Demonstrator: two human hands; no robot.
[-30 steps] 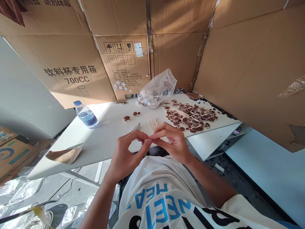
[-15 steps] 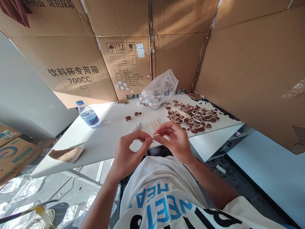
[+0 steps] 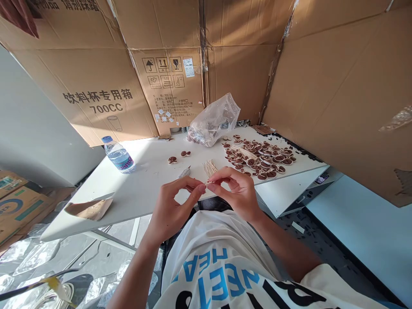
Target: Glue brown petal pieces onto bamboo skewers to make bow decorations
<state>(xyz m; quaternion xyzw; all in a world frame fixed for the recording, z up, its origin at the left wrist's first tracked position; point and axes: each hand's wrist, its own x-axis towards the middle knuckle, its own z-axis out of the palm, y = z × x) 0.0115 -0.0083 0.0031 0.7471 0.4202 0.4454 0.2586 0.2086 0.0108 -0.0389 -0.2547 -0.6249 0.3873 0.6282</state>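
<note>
Above the table's near edge, my left hand (image 3: 172, 201) and my right hand (image 3: 238, 189) meet, each closed in a thumb-and-finger pinch. Between the fingertips is a small pale piece (image 3: 207, 183), mostly hidden by the fingers; its kind I cannot make out. Just beyond it lies a bundle of thin cream cords (image 3: 210, 166). A small tube with a pointed tip (image 3: 184, 172) rests left of the cords. Farther back are two separate brown pieces with cream edges, one nearer (image 3: 172, 160) and one farther (image 3: 186, 153).
To the right spreads a pile of brown-and-cream round pieces (image 3: 268, 159) on the white table (image 3: 141, 193). A clear plastic bag (image 3: 214, 122) stands at the back. The water bottle (image 3: 118, 155) and torn cardboard (image 3: 92, 209) are on the left. Cardboard walls (image 3: 244, 77) enclose the back.
My fingertips have shifted slightly around the small pale piece, and its angle has changed a little. Both hands stay closed in nearly the same place; the things on the table have not moved.
</note>
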